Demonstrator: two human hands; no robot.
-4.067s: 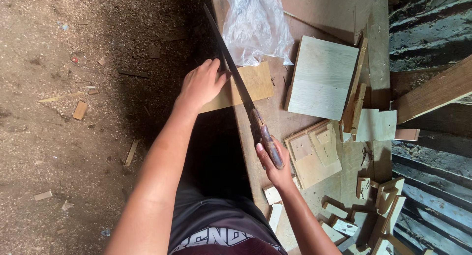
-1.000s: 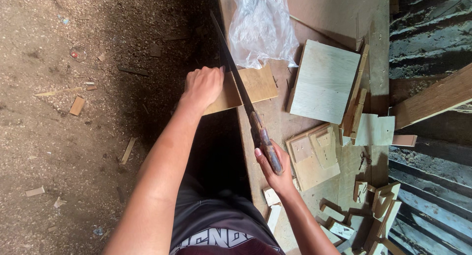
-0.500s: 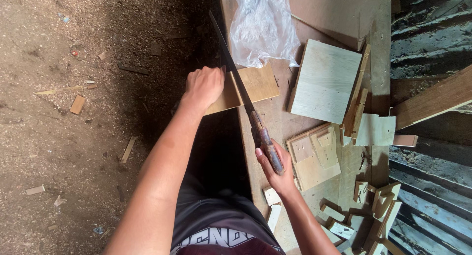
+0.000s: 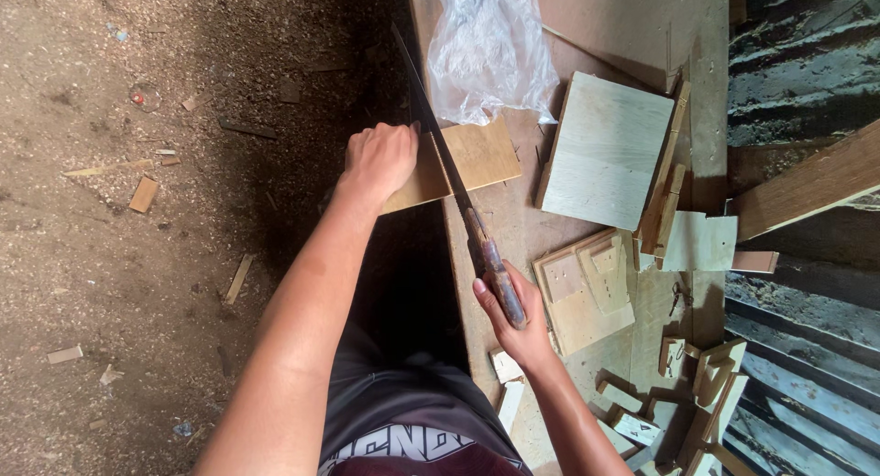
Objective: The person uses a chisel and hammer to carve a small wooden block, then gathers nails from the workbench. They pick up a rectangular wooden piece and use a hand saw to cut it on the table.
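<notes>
My left hand (image 4: 378,160) grips the overhanging end of a flat tan wooden board (image 4: 477,157) that juts off the workbench's left edge. A long dark hand saw (image 4: 431,132) lies across that board, its blade running up and away from me. My right hand (image 4: 506,313) is closed around the saw's worn wooden handle (image 4: 500,279), low on the bench near my body. The blade meets the board just right of my left fingers.
The brown workbench (image 4: 513,228) carries a crumpled clear plastic bag (image 4: 486,45), a pale square plywood panel (image 4: 605,150), a stack of small cut pieces (image 4: 582,288) and several wood offcuts (image 4: 678,403). Sawdust and scraps cover the dirt floor (image 4: 137,192) on the left.
The saw has shifted slightly along its length while both hands keep their grips; the board stays put.
</notes>
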